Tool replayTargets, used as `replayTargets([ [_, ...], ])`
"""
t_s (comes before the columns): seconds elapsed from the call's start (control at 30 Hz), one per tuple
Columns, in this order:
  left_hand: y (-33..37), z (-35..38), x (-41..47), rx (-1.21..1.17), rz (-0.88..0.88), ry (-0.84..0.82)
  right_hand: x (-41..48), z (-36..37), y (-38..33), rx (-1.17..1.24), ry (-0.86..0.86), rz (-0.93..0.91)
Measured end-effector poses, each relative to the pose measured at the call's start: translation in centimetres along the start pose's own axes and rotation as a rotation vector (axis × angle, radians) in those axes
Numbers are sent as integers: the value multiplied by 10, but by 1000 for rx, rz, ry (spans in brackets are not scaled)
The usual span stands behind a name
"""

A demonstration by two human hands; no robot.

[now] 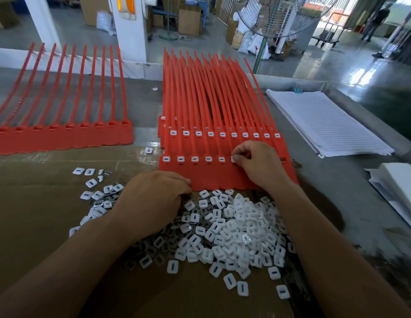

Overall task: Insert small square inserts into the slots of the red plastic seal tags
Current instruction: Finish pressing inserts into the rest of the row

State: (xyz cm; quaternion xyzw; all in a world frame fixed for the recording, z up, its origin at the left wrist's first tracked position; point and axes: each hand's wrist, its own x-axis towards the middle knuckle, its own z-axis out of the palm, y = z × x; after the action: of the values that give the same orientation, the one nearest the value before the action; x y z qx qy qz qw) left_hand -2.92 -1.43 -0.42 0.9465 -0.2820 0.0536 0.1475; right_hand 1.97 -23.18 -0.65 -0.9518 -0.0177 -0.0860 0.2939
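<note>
Because the heap of inserts [234, 226] lies nearest me for quick feeding, my left hand [154, 198] rests in it, fingers curled under; what they hold I cannot tell. Beyond, my right hand [257, 161] pinches one insert [233, 159] at its fingertips, seated over the sixth slot of the front tag strip [199, 175].

Red seal tags [213, 175] carry white inserts [232, 228] with dark slots, beside white ruled sheets [326, 125].

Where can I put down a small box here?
Bare cardboard lies left of the insert pile, nearer than the left tag strip. Bare grey table lies right of the front tag strip, nearer than the lined paper. The middle is crowded.
</note>
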Motion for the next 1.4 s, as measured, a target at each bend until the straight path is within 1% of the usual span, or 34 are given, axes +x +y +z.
replayTargets([
  [0.3, 1, 1, -1, -3, 8, 12, 1, 0, 1, 16, 23, -14],
  [0.47, 1, 0, -4, -6, 8, 14, 3, 1, -1, 50, 45, 33],
  [0.73, 1, 1, -5, -3, 14, 3, 4, 0, -3, 53, 7, 103],
  [1.03, 3, -2, -9, -6, 25, 8, 12, -5, -13, 47, -79, 209],
  [1.23, 5, -3, -11, -26, 30, 53, 16, -8, -14, 61, -120, 231],
  [1.33, 6, -4, -12, 2, 55, 51, 13, -6, -10, 52, -98, 216],
  [1.4, 7, -6, -12, 11, 85, 81, 10, -4, -7, 30, -75, 183],
])
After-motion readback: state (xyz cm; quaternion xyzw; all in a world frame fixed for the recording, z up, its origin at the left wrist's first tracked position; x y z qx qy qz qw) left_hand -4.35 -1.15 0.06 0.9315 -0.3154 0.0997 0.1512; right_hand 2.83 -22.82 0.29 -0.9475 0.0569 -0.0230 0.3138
